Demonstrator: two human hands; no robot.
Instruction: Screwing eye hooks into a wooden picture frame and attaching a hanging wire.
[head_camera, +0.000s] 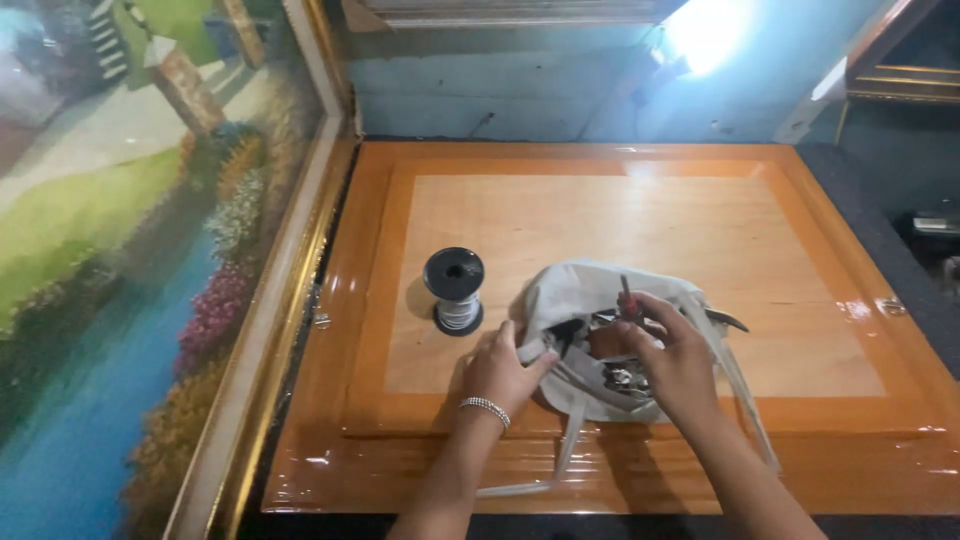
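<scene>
On the glossy wooden worktop (640, 230), the pale cloth bag (585, 290) lies open at centre, the left hand (503, 372) pinching its rim at nine o'clock while the right hand (672, 360), fingers curled, seemingly lifts a red-handled tool (628, 298) out, other tools still inside, a black spool (454, 288) untouched at ten o'clock.

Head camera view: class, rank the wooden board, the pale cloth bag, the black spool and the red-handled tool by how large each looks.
1. Wooden board, largest by far.
2. Pale cloth bag.
3. Black spool.
4. Red-handled tool, smallest as seen, but the right hand and the bag hide most of it, so its true size is unsure.
</scene>
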